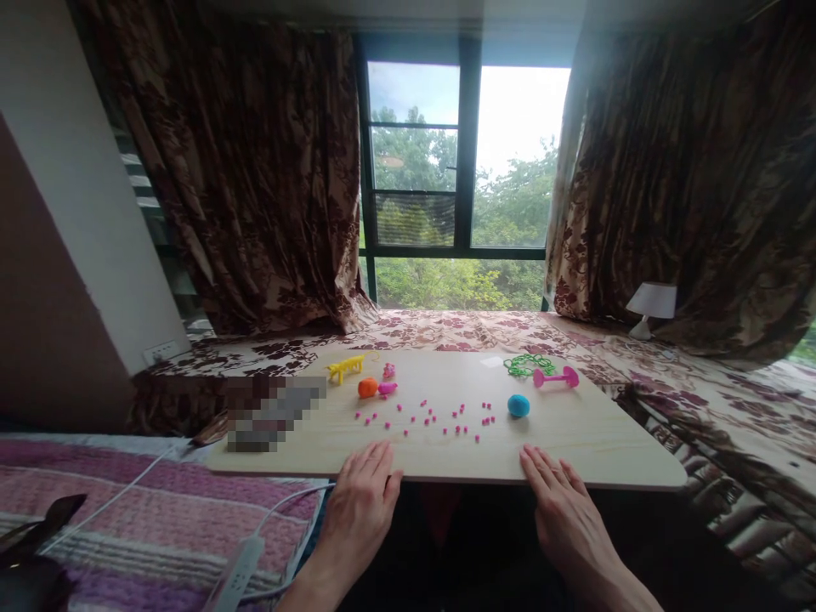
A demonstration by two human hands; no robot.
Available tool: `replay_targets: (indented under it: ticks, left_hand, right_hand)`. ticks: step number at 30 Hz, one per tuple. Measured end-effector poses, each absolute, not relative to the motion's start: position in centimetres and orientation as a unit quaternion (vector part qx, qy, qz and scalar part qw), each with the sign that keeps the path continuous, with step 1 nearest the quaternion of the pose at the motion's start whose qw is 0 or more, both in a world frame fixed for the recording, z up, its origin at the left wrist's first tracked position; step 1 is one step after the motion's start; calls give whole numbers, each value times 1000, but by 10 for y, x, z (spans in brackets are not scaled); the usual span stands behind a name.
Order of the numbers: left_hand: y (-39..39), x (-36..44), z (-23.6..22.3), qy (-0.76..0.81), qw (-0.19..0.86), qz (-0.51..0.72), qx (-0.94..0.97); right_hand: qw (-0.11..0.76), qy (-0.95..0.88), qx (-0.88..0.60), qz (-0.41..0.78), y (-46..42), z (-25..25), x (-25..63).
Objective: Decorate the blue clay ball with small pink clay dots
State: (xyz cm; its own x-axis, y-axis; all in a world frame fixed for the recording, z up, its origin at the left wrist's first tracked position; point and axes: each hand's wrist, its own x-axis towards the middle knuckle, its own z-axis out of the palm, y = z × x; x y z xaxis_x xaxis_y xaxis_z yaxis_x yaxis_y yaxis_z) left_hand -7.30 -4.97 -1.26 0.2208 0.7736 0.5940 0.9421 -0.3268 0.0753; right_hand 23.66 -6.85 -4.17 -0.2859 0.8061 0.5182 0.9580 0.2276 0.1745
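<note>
My left hand [359, 501] rests flat on the near edge of a light wooden table [574, 438], fingers stretched out and holding nothing. My right hand [562, 501] lies the same way on the near edge, open and empty. Beyond the hands several small pink beads [421, 416] are scattered across the tabletop. A blue ball [518, 405] sits right of them. An orange ball [367, 388] and a pink piece [387, 388] lie at the middle left. Farther back are a yellow toy figure [345, 368], a green stringy tangle [529, 365] and a pink dumbbell-shaped toy [557, 377].
A blurred-out patch [274, 412] covers the table's left end. A striped pink blanket [146, 510] with a white power strip [239, 574] and cable lies at lower left. Floral bedding, brown curtains, a window and a small white lamp [650, 308] stand behind the table.
</note>
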Motion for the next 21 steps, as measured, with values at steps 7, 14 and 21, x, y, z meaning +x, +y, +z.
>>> replay_targets:
  ticks: [7,14,21]
  left_hand:
    - [-58,-81,-25,-583,176,-218,-763]
    - [-59,-66,-28,-576,190,-205,-768]
    - [-55,-66,-27,-613,196,-210,-736]
  right_hand:
    - [150,-771,-565,-252,-74,-49,241]
    - [152,-797,-536,-234,-72,-41,235]
    - [167,-761,-576,-246,-61,-45,246]
